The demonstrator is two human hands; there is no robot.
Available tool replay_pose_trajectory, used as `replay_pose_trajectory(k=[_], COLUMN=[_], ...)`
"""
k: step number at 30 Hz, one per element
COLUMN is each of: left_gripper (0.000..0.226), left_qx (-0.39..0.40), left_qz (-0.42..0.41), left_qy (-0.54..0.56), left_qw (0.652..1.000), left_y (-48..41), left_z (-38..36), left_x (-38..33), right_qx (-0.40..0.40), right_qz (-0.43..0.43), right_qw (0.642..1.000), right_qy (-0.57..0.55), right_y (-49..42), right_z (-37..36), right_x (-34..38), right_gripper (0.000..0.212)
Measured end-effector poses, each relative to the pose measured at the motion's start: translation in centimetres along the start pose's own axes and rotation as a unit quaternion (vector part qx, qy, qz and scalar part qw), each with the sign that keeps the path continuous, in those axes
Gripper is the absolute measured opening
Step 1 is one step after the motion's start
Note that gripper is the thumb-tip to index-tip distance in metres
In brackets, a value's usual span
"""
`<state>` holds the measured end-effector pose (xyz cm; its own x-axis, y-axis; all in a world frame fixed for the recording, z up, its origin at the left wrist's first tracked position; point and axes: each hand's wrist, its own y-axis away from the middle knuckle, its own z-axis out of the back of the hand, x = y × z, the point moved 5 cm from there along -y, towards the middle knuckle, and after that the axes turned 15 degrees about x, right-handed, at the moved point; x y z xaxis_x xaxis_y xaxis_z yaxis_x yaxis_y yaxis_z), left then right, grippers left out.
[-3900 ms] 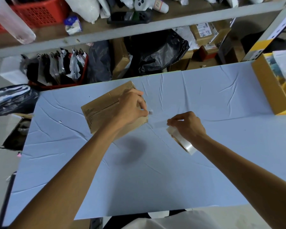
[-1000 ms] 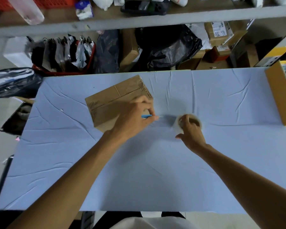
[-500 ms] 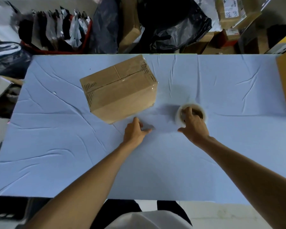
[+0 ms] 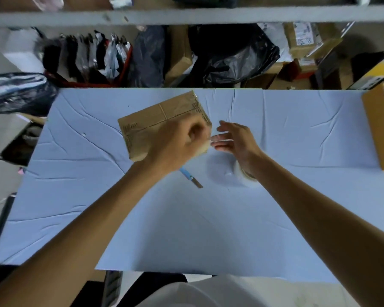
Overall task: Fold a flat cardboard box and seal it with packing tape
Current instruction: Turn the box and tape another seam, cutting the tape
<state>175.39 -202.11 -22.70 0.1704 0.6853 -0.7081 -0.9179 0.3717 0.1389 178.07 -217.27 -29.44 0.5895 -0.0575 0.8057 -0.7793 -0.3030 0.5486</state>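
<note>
The folded brown cardboard box [image 4: 157, 122] stands closed on the pale blue table [image 4: 208, 218], turned at an angle. My left hand [image 4: 177, 145] is curled over the box's near right corner, its fingertips pinching what looks like a thin strip of clear tape [image 4: 222, 141]. My right hand [image 4: 235, 138] hovers just right of that corner with straight fingers that touch the strip's other end. The clear tape roll [image 4: 246, 179] lies on the table, partly hidden under my right wrist. A blue box cutter [image 4: 190, 177] lies beside it with its blade out.
A yellow-brown carton [image 4: 379, 127] stands at the table's right edge. Beyond the far edge are black bags [image 4: 231, 54], stacked cartons [image 4: 304, 41] and a red basket of packets [image 4: 87, 56]. A grey shelf rail [image 4: 186, 16] runs overhead.
Half a second ago my left hand was low on the table at the cutter and my right hand on the tape roll. Both hands have moved up to the box's right end.
</note>
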Motion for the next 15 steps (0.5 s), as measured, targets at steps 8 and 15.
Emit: replay_pose_trajectory(k=[8,15], left_gripper=[0.050,0.056], left_qx=[0.044,-0.002], left_qz=[0.061,0.056], left_qy=[-0.063,-0.083], left_qw=[0.995,0.995], left_y=[-4.2,-4.7], left_z=[0.3,-0.3], left_x=[3.9,2.8], right_qx=[0.012,-0.033], right_qz=[0.065,0.080], right_qw=[0.994,0.996], right_qy=[-0.092,-0.033], right_y=[0.6,0.3], right_z=[-0.1,0.3], right_x=[-0.5,-0.9], right_gripper=[0.028,0.034])
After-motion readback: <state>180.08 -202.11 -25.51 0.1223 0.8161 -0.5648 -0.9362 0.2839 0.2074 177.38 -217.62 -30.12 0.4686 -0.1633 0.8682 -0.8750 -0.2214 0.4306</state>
